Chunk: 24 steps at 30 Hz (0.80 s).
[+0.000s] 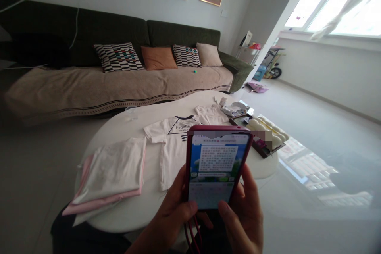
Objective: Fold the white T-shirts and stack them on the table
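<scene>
A smartphone in a dark red case is held upright in front of me, its screen lit with a chat and a keyboard. My left hand grips its left edge, the thumb over the lower screen. On the other edge my right hand is closed around it, thumb at the lower right of the screen. A red cord hangs below. Behind the phone a white T-shirt with dark print lies spread on the white table, partly hidden. To the left lies a stack of folded white and pink clothes.
At the table's right stands a dark tray with a pale, lumpy object. A clear plastic package lies behind it. Beyond the table is a green sofa with a beige cover and several cushions. Glossy floor extends to the right.
</scene>
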### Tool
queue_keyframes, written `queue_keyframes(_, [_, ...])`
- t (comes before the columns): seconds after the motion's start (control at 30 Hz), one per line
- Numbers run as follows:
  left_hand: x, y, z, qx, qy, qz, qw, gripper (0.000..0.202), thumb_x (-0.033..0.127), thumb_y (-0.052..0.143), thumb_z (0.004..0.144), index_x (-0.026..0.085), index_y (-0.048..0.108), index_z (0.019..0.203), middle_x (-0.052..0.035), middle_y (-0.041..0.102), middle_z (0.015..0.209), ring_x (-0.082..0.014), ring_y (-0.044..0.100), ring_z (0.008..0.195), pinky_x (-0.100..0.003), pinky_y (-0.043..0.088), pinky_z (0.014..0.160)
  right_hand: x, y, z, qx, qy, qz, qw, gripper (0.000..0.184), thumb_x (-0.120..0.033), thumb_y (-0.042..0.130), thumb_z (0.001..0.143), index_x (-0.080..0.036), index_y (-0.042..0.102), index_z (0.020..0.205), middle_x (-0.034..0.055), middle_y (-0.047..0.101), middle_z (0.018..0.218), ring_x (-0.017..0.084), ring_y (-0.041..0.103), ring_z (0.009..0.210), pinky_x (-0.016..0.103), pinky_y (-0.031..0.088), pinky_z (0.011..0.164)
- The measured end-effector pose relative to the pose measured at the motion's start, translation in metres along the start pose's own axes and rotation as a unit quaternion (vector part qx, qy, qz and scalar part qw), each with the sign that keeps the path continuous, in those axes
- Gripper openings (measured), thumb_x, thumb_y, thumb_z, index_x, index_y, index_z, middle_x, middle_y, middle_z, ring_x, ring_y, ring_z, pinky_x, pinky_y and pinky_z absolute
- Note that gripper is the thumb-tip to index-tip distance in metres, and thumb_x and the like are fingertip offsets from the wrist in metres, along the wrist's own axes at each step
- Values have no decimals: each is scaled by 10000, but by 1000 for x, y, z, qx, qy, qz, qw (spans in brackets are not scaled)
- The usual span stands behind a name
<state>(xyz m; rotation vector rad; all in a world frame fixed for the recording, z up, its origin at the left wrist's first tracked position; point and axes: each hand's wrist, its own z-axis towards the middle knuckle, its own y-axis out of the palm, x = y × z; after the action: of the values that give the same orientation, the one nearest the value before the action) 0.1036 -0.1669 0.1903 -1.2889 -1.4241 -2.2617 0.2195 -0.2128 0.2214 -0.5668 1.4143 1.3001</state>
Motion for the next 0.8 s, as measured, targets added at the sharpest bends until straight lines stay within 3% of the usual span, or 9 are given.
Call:
queue_keyframes(0.2, [1,2,1,-8,17,-10,1000,535,260,588,847,390,437,1343,-49,592,1261,-237,655,931,-256,565,628,-2,3,0,-1,1,-6,1000,516,-275,607,860,-436,431,1317,-6,627,1211,203,608,1088,314,528,860])
queue_keyframes(0.37, [2,2,0,-11,9,-9,1000,548,266,598,842,405,428,1344,-36,581,1280,-234,653,949,-284,564,707,4,4,0,2,-18,-19,1000,543,-257,605,857,-430,404,1330,12,617,1220,205,628,1041,310,552,784])
queue_keyframes(0.53, [2,1,-2,-1,3,20,1000,618,246,640,808,371,406,1366,-48,559,1306,-277,594,1077,-306,553,759,12,5,0,55,-40,-71,995,670,-201,677,795,-452,373,1337,-1,600,1224,188,605,1071,304,528,838])
queue_keyframes(0.67, [2,1,-3,10,-11,23,1000,580,267,592,844,375,387,1375,-59,574,1280,-256,639,979,-268,553,648,7,9,0,28,-37,-31,998,584,-259,627,837,-414,386,1346,40,606,1231,221,636,1030,306,560,739])
queue_keyframes(0.8, [4,2,-1,-8,16,35,999,615,298,635,823,391,375,1372,-60,564,1285,-221,652,905,-260,552,655,4,12,0,32,-39,-27,998,535,-238,598,859,-408,412,1331,43,622,1219,216,657,995,297,569,711])
